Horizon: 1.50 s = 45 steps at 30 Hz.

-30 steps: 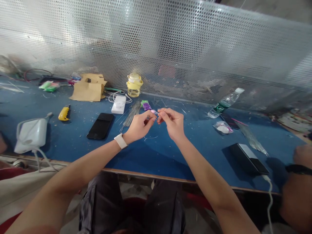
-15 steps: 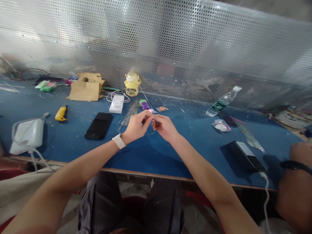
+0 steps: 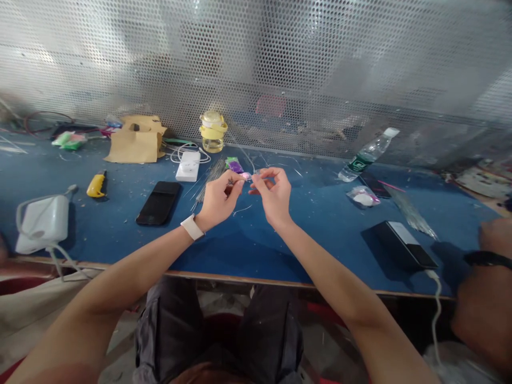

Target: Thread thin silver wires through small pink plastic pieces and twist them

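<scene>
My left hand, with a white band at its wrist, is closed in a pinch above the blue table. What its fingertips hold is too small to make out. Just apart from it, my right hand pinches a thin wire that rises up and to the left from the thumb and forefinger. Behind the fingertips lie a purple packet and a pink packet, partly covered. A bundle of thin grey wires lies behind my left hand.
On the left are a black phone, a yellow cutter and white power banks. A yellow-lidded jar stands by the perforated metal screen. A tilted bottle, a black box and another person's arm are right.
My hands have moved apart from touching fingertips to a small gap. The right hand has turned more upright, and the whole view has shifted slightly.
</scene>
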Available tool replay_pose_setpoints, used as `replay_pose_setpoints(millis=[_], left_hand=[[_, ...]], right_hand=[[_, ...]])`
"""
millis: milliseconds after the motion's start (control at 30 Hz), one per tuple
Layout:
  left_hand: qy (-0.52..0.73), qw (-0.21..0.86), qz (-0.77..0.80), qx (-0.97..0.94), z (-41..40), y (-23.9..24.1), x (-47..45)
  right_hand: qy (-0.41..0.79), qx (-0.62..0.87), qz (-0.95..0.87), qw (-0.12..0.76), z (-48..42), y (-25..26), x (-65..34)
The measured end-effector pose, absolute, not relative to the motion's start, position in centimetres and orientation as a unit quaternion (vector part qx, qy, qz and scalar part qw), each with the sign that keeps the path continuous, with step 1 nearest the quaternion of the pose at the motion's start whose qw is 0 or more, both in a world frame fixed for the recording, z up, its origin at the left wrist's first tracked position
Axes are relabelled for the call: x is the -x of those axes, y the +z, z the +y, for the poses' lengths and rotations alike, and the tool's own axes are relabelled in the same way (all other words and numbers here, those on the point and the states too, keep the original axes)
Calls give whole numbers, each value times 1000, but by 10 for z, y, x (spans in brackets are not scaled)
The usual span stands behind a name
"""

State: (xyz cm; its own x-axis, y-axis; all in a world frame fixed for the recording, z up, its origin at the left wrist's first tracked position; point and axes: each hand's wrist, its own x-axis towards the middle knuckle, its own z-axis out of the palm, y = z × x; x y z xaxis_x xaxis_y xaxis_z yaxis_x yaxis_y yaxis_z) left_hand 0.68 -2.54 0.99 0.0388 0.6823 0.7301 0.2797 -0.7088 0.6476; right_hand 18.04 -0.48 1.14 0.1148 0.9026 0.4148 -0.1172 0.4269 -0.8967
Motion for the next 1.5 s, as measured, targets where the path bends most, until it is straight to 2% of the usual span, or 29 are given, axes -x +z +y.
replay_pose_setpoints(millis=[67, 133, 200, 500, 667, 833, 1033, 1233, 1433, 1500], left_hand=[[602, 172, 342, -701, -25, 10, -7], [599, 176, 344, -701, -25, 9, -6], [600, 176, 347, -699, -23, 8, -6], [585, 123, 334, -729, -18, 10, -2], [577, 131, 339, -731, -20, 9, -3], [574, 146, 344, -728, -18, 9, -1], [580, 118, 344, -729, -15, 7, -1], [607, 129, 335, -709, -11, 7, 0], [625, 129, 354, -684, 0, 9, 10], [632, 129, 359, -675, 1, 10, 12]], right_hand=[[249, 324, -647, 644, -8, 14, -186], [110, 295, -741, 594, -10, 16, -192], [41, 287, -779, 556, -9, 17, -195], [107, 303, -777, 542, -1, 6, -189], [147, 301, -778, 532, 1, 3, -189], [82, 311, -765, 558, 4, 8, -198], [29, 251, -795, 552, 5, 11, -204], [113, 218, -830, 500, 3, 14, -207], [380, 259, -751, 474, -9, 18, -196], [449, 256, -734, 440, -10, 16, -192]])
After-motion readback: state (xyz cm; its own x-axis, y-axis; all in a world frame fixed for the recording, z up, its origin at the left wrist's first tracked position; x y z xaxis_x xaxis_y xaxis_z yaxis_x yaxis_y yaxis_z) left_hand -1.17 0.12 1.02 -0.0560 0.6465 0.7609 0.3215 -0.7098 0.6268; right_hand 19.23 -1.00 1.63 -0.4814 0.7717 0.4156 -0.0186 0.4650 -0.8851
